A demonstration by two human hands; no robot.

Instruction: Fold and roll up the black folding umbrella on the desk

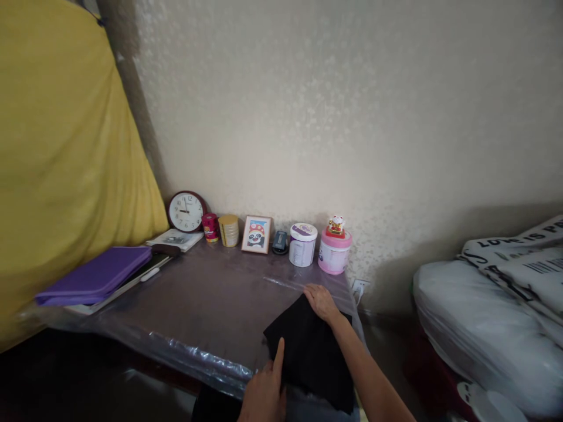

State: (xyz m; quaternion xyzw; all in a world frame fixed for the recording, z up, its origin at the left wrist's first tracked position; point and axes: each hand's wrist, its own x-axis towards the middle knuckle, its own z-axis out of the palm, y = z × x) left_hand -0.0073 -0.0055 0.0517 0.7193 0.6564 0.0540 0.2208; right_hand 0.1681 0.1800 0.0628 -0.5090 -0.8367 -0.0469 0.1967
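I see the black cloth (314, 354) lying on the tabletop (206, 287), my right hand (322, 302) on its far edge, left hand (265, 388) at its near side, forefinger extended; I can't tell whether either grips.

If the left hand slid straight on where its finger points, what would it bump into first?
The left hand would pass over the black cloth, then probably bump the white-lidded tub; depth is unclear.

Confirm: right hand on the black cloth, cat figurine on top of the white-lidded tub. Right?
Not quite. The head view shows the cat figurine on the pink-lidded tub, not the white-lidded tub beside it. The right hand is on the black cloth, as you say.
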